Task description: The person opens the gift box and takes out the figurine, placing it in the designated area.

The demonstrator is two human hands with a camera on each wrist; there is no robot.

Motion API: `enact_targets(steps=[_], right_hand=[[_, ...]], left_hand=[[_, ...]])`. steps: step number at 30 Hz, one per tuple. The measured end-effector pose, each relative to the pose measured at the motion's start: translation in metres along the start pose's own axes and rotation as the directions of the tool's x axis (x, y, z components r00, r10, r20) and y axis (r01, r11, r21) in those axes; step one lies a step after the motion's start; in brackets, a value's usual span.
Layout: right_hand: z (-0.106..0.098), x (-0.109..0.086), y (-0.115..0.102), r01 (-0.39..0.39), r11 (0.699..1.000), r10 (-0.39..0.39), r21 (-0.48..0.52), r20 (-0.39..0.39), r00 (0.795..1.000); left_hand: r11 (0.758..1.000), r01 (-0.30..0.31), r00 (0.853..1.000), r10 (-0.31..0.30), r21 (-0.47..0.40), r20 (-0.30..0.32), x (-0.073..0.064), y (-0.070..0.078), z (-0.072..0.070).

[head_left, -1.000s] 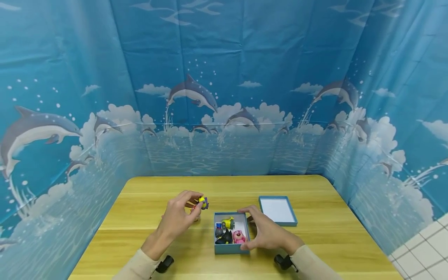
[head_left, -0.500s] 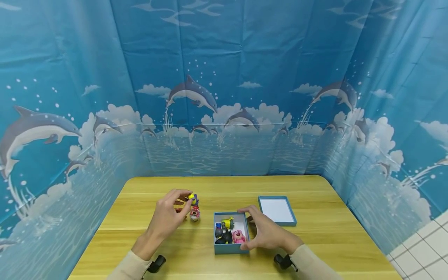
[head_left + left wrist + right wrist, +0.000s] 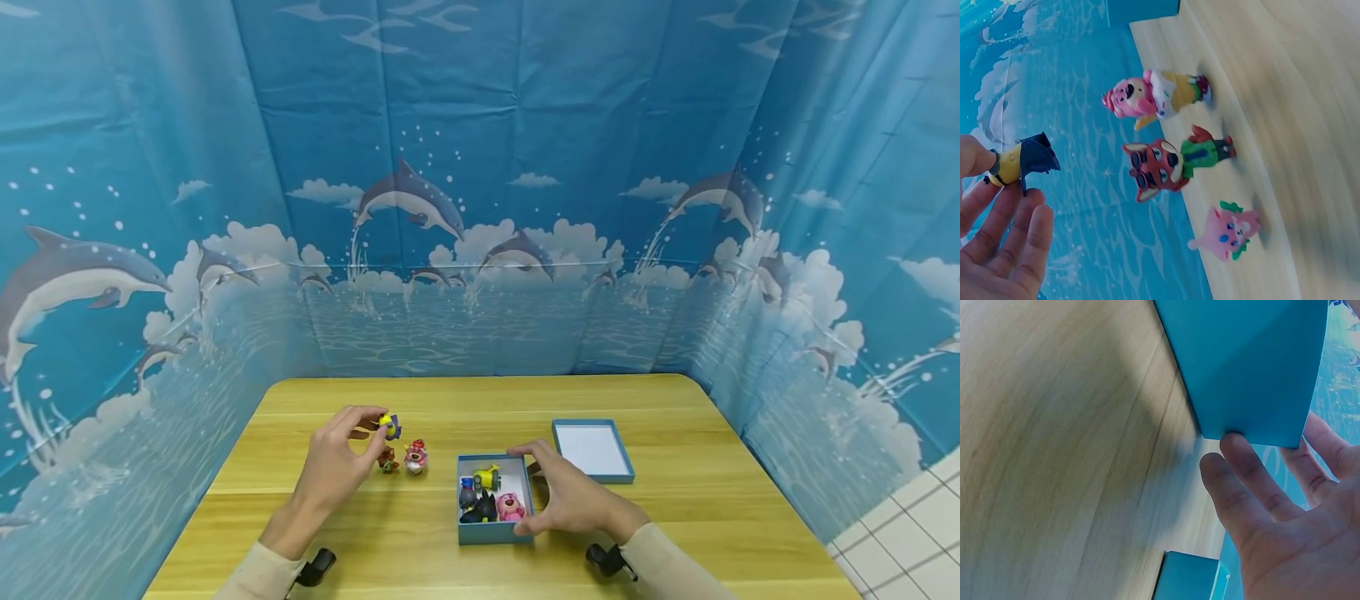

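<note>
My left hand [image 3: 330,458] pinches a small yellow figurine with dark blue clothing [image 3: 1010,165] between thumb and fingers, raised above the table. Close by stand a pink bear figurine [image 3: 1138,97], a fox figurine in a green top [image 3: 1163,164] and a small pink figurine with green parts [image 3: 1225,231]; the hand hides that last one in the head view. My right hand [image 3: 573,493] grips the right side of an open blue box [image 3: 495,533], thumb at the near corner and fingers toward the far one. Inside lie a yellow toy [image 3: 487,477], dark figurines [image 3: 480,508] and a pink bear [image 3: 512,507].
Behind the right hand, the blue lid [image 3: 594,450] lies with its white inside up. The wooden table [image 3: 675,433] ends at a blue dolphin-print curtain [image 3: 480,325] at the back and sides.
My left hand has moved left with the yellow figurine, uncovering the pink bear and then the fox in the head view. The right hand and the box have stayed in place.
</note>
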State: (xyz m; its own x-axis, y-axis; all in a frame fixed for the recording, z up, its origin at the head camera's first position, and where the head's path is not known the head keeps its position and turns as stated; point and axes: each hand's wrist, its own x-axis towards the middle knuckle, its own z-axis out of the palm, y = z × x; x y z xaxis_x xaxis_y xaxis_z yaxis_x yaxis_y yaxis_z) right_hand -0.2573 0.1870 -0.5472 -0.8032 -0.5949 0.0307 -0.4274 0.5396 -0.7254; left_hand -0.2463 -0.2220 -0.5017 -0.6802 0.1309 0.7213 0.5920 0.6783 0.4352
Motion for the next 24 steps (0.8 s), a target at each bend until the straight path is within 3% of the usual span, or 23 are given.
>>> enact_targets(steps=[16,24], right_hand=[[-0.001,-0.001,0.001,-0.002,1.000,0.002,-0.005,-0.001,1.000],[0.000,-0.001,0.000,-0.005,1.000,0.005,-0.009,-0.003,1.000]], left_hand=[[0.997,0.070,0.997,-0.070,0.016,-0.022,-0.011,-0.026,-0.014],[0.989,0.123,0.992,-0.122,0.084,-0.018,-0.019,-0.038,-0.020]])
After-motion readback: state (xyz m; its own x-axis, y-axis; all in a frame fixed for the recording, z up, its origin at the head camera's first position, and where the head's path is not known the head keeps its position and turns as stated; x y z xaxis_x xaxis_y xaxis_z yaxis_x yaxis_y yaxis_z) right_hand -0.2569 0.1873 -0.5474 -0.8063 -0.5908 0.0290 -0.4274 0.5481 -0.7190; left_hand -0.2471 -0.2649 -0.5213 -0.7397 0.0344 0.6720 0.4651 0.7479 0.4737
